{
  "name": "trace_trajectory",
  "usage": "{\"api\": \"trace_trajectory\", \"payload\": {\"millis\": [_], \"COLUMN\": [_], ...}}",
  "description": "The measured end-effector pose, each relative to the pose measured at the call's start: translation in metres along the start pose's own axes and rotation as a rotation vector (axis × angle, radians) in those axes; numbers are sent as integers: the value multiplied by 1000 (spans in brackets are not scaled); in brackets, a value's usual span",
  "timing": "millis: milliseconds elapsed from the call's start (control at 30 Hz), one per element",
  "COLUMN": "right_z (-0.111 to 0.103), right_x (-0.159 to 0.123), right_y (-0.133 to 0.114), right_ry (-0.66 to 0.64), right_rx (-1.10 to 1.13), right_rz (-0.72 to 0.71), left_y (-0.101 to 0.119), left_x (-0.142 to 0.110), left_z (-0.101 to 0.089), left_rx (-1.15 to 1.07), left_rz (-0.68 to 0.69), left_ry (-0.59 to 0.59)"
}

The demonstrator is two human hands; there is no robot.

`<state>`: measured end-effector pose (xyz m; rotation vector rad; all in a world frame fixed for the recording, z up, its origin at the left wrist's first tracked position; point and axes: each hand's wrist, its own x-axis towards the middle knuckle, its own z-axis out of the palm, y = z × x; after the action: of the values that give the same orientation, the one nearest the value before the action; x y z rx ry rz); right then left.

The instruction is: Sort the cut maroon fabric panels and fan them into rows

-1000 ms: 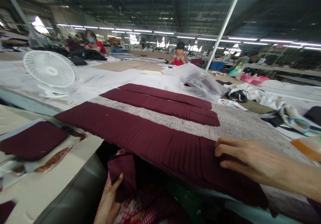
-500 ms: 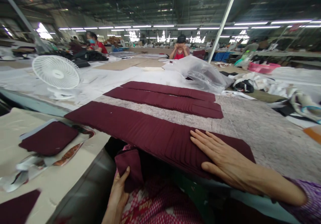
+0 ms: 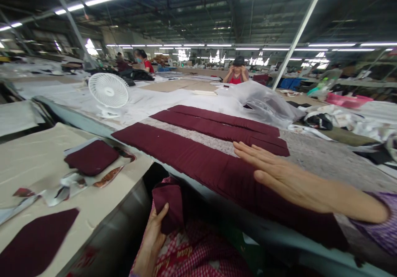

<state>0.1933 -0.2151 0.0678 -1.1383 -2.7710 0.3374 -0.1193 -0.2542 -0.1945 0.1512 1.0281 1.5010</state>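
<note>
My left hand (image 3: 158, 223) grips a small stack of maroon fabric pieces (image 3: 170, 202) low in front of my checked apron, thumb on top. My right hand (image 3: 276, 171) is flat with fingers stretched out, over the nearest row of overlapping maroon fabric pieces (image 3: 186, 155); whether the palm touches the cloth I cannot tell. That row runs along the table's front edge, and its right part lies beneath my hand and forearm. Behind it lie two narrower maroon rows (image 3: 211, 128) side by side on the grey mottled table surface (image 3: 310, 148).
A white fan (image 3: 108, 90) stands at the table's left. On the beige side surface (image 3: 124, 181) lie a maroon stack (image 3: 92, 157) and a larger maroon piece (image 3: 40, 242). Clear plastic (image 3: 266, 101) is behind the rows. A person (image 3: 238, 72) sits across the table.
My right hand has come up from its place pressed on the near row. The view has swung left, so everything appears farther right. My left hand still holds its fabric pieces.
</note>
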Motion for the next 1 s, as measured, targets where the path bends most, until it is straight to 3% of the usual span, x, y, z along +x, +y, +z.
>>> {"api": "trace_trajectory", "payload": {"millis": [67,133,200,367,400,467,533,667,833,1000], "right_z": [21,41,48,7,2,4,19,45,40,46], "right_x": [16,22,21,27,31,39,44,44,53,81], "right_y": [-3,-1,4,17,19,22,25,28,27,22], "right_ry": [-113,-169,-179,-363,-343,-137,-83,-196,-204,-211], "right_rx": [-30,-51,-54,191,222,140,1,-94,-97,-120], "right_rz": [-100,-109,-97,-101,-78,-77,-208,-290,-313,-318], "left_y": [1,3,5,6,6,6,6,7,7,7], "left_x": [-1,-3,-3,-5,-5,-5,-3,1,6,11], "left_z": [-2,-2,-2,-4,-4,-5,-5,-2,4,8], "left_rx": [0,-5,-20,-70,-78,-93,-105,-127,-165,-198], "left_rz": [4,4,4,1,-2,-11,-20,-47,-73,-104], "left_ry": [2,8,10,9,14,23,31,51,105,150]}}
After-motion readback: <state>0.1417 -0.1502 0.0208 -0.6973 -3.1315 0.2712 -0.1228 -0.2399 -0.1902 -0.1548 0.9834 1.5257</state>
